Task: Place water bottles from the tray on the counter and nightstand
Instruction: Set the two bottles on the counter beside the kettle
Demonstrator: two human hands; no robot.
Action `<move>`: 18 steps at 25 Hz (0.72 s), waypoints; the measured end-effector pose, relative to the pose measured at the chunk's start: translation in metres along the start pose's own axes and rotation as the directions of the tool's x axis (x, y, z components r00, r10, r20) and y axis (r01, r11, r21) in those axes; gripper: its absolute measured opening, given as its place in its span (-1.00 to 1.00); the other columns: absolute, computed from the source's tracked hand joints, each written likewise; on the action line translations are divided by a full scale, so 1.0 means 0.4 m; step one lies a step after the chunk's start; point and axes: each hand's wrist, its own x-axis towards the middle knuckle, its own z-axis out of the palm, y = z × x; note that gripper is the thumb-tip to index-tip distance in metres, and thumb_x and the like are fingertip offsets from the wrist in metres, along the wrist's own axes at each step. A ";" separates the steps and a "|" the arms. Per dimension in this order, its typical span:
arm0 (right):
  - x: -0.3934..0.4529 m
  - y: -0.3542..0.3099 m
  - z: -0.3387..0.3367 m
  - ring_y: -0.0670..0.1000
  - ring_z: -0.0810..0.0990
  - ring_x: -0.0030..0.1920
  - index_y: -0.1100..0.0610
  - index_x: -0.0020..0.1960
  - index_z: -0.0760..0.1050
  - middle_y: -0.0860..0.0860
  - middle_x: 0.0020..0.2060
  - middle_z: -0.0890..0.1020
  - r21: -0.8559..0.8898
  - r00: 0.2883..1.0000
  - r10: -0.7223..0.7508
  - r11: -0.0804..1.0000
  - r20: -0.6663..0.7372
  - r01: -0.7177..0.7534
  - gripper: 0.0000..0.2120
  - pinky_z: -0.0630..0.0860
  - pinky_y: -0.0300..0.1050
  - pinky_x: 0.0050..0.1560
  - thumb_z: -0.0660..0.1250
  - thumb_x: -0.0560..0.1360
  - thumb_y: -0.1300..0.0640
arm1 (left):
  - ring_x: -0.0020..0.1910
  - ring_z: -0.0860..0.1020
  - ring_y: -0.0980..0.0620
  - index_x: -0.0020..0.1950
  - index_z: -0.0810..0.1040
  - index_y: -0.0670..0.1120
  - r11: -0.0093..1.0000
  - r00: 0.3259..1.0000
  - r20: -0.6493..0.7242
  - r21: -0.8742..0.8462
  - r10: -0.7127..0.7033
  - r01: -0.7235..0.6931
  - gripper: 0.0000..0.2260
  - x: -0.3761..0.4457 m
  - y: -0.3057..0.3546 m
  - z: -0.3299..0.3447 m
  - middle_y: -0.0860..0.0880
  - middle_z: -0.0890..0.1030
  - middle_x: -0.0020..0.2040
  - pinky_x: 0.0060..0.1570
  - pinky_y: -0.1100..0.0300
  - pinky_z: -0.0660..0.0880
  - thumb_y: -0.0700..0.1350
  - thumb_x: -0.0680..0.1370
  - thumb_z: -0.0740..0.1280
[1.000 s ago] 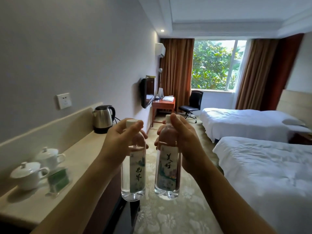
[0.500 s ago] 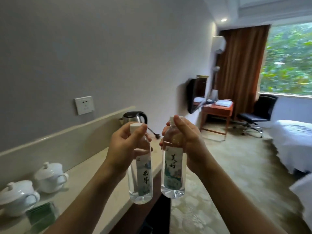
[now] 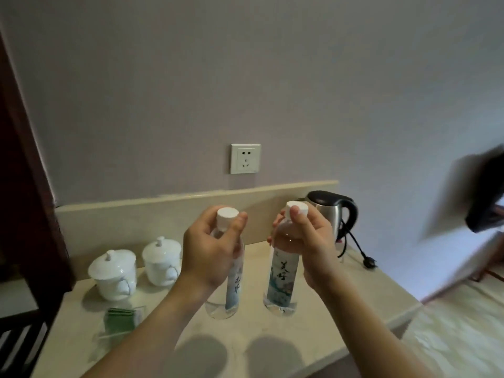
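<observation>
Clear bottles (image 3: 228, 282), 2, upright in each hand's grip over counter (image 3: 341, 309).

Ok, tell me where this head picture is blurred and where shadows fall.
Head view: the dark object at the right edge is smeared by motion blur; the left hand and right hand with their bottles look fairly sharp; two soft round shadows lie on the counter below the bottles.

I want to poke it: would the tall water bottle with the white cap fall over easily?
Probably yes: the clear plastic bottle with the white cap is tall and narrow, so it may tip. It looks full, so likely heavyish. On its side, its round body would probably roll on the smooth beige counter.
</observation>
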 end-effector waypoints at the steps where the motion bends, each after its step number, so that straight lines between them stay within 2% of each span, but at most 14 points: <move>1: 0.019 0.036 0.000 0.07 0.66 -0.30 0.15 -0.11 0.55 0.07 -0.33 0.65 -0.005 1.000 -0.011 1.000 0.014 0.011 -0.68 0.62 -0.10 -0.27 0.34 0.48 -0.13 | -0.38 0.58 0.02 -0.16 0.59 0.04 1.000 1.000 -0.031 0.025 0.003 -0.002 -0.77 0.006 -0.036 0.008 -0.04 0.62 -0.34 -0.36 0.01 0.58 0.19 0.43 0.40; 2: 0.033 0.067 -0.001 0.07 0.66 -0.31 0.13 -0.12 0.56 0.06 -0.33 0.65 -0.011 1.000 -0.017 1.000 0.024 0.017 -0.70 0.61 -0.10 -0.27 0.34 0.48 -0.12 | -0.37 0.57 0.04 -0.17 0.57 0.06 0.998 0.998 -0.058 0.063 0.011 -0.007 -0.79 0.008 -0.068 0.017 0.00 0.61 -0.35 -0.33 0.05 0.56 0.19 0.44 0.40; 5: 0.064 0.163 -0.016 0.12 0.64 -0.30 0.05 -0.15 0.57 0.13 -0.31 0.63 -0.033 0.999 -0.005 0.999 0.038 0.006 -0.76 0.61 -0.04 -0.25 0.34 0.48 -0.13 | -0.27 0.58 0.18 -0.16 0.53 0.13 0.980 0.989 -0.141 0.200 0.050 -0.021 -0.83 -0.001 -0.151 0.050 0.19 0.62 -0.25 -0.29 0.42 0.46 0.20 0.46 0.37; 6: 0.066 0.197 -0.023 0.15 0.63 -0.29 0.04 -0.15 0.56 0.17 -0.30 0.61 -0.045 0.999 0.001 0.999 0.045 0.002 -0.75 0.60 -0.03 -0.24 0.34 0.49 -0.15 | -0.23 0.58 0.20 -0.16 0.52 0.15 0.975 0.983 -0.173 0.220 0.060 -0.021 -0.85 -0.012 -0.177 0.060 0.23 0.62 -0.22 -0.28 0.45 0.45 0.19 0.47 0.36; 10: 0.057 0.313 -0.037 0.13 0.62 -0.23 -0.02 -0.15 0.57 0.10 -0.26 0.62 -0.110 0.997 0.014 0.994 0.072 -0.006 -0.69 0.57 -0.13 -0.21 0.33 0.48 -0.27 | -0.23 0.59 0.15 -0.16 0.51 0.13 0.966 0.961 -0.262 0.257 0.086 -0.016 -0.88 -0.046 -0.267 0.085 0.20 0.63 -0.19 -0.27 0.43 0.45 0.14 0.47 0.37; 12: 0.053 0.358 -0.041 0.13 0.63 -0.21 -0.02 -0.15 0.58 0.10 -0.25 0.63 -0.125 0.994 0.064 0.991 0.083 -0.054 -0.71 0.58 0.00 -0.18 0.33 0.47 -0.24 | -0.24 0.59 0.12 -0.17 0.53 0.10 0.964 0.941 -0.333 0.265 0.060 0.032 -0.86 -0.053 -0.295 0.096 0.17 0.64 -0.21 -0.26 0.38 0.47 0.13 0.45 0.39; 14: 0.053 0.386 -0.049 0.16 0.65 -0.19 -0.03 -0.15 0.59 0.10 -0.23 0.66 -0.102 0.988 0.109 0.990 0.106 -0.099 -0.73 0.60 0.16 -0.13 0.33 0.46 -0.23 | -0.20 0.61 0.14 -0.16 0.56 0.07 0.970 0.904 -0.425 0.236 0.045 0.063 -0.85 -0.056 -0.311 0.107 0.19 0.66 -0.19 -0.24 0.42 0.47 0.12 0.43 0.40; 18: 0.041 0.416 -0.060 0.11 0.66 -0.14 -0.03 -0.07 0.61 0.08 -0.17 0.68 -0.091 0.969 0.153 0.986 0.193 -0.137 -0.75 0.60 0.14 -0.06 0.40 0.41 -0.18 | -0.04 0.59 0.29 -0.06 0.56 0.16 0.959 0.885 -0.463 0.231 -0.037 0.161 -0.76 -0.071 -0.327 0.135 0.34 0.64 -0.06 -0.17 0.46 0.46 0.30 0.45 0.34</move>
